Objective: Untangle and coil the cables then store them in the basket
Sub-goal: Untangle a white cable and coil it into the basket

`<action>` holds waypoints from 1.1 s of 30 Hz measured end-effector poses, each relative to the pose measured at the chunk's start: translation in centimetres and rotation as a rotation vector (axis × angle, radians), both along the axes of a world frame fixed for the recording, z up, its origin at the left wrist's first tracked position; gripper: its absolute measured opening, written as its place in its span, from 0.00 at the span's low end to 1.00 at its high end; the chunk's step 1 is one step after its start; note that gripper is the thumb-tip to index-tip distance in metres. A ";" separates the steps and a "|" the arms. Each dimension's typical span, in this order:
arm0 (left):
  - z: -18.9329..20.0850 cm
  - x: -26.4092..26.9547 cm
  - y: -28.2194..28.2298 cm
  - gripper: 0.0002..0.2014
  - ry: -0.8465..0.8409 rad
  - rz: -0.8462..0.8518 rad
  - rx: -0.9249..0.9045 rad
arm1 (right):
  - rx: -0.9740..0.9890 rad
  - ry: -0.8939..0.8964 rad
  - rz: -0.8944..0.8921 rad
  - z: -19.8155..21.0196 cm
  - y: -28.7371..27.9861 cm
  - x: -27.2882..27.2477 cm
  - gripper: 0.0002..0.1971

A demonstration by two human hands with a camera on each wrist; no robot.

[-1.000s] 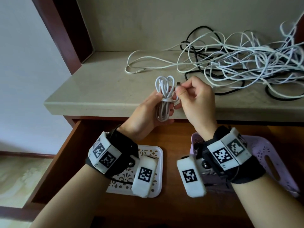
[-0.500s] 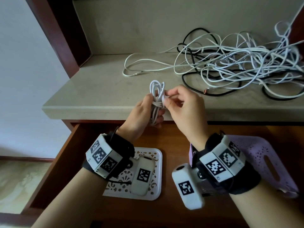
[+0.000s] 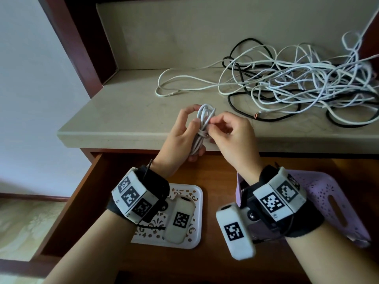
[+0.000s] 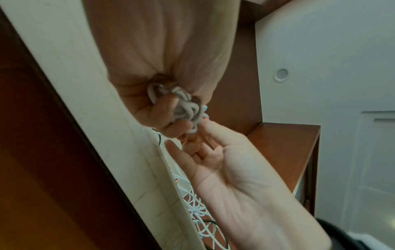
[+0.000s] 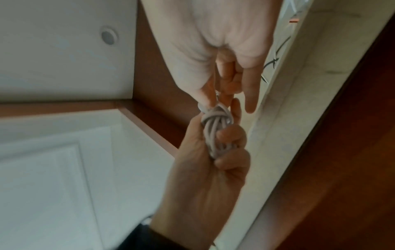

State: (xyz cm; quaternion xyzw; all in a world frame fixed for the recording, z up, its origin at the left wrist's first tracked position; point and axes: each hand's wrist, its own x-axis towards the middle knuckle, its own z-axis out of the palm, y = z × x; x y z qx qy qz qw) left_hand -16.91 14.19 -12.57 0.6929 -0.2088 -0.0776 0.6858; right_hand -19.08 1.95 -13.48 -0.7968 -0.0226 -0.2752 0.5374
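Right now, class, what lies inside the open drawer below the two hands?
Inside the drawer: a white tray at left and a purple basket at right. The wrists and wrist cameras cover much of both, so any contents cannot be seen.

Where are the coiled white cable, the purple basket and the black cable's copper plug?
coiled white cable (image 3: 205, 115), head view, top loops.
purple basket (image 3: 336, 203), head view, perforated side wall.
copper plug (image 3: 256, 115), head view, metal tip.

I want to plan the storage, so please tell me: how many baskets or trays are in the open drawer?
2. A white perforated tray lies under the left hand's wrist, and a purple basket lies under the right wrist. The arms hide part of the drawer, so another could be covered.
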 end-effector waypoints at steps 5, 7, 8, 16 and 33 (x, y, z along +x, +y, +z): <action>-0.1 -0.2 -0.3 0.10 -0.016 -0.007 -0.018 | 0.503 0.256 0.068 1.3 0.2 -0.1 0.11; -0.1 -0.2 -0.4 0.10 -0.016 -0.019 -0.018 | 0.561 0.288 0.085 1.5 0.1 -0.2 0.14; 0.0 -0.2 -0.4 0.10 -0.015 -0.025 -0.017 | 0.563 0.296 0.089 1.6 0.1 -0.2 0.14; 0.1 -0.1 -0.2 0.13 -0.014 -0.037 0.053 | 0.623 0.424 0.257 2.2 0.0 0.0 0.06; -0.3 0.8 -0.7 0.12 0.279 -0.022 -0.105 | 0.614 0.438 0.392 3.0 -2.5 0.1 0.14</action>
